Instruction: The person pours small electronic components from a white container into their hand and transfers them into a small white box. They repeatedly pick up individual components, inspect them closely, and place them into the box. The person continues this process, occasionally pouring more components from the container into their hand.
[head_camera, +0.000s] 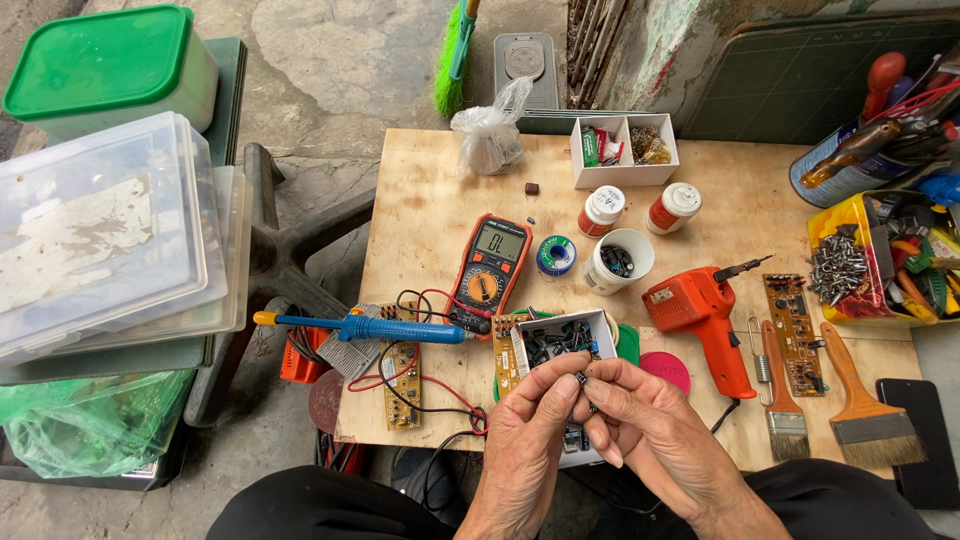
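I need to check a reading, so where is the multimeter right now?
In the head view, the multimeter lies on the wooden table, left of centre, between the blue soldering iron and the solder spool.

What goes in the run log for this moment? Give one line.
left hand: pinching small dark component | right hand: fingertips on same component | below: white box of dark parts | nearby: multimeter, blue soldering iron

A multimeter (489, 270), blue soldering iron (375, 327), orange glue gun (700, 310) and perhaps screws (838, 266) lie about.
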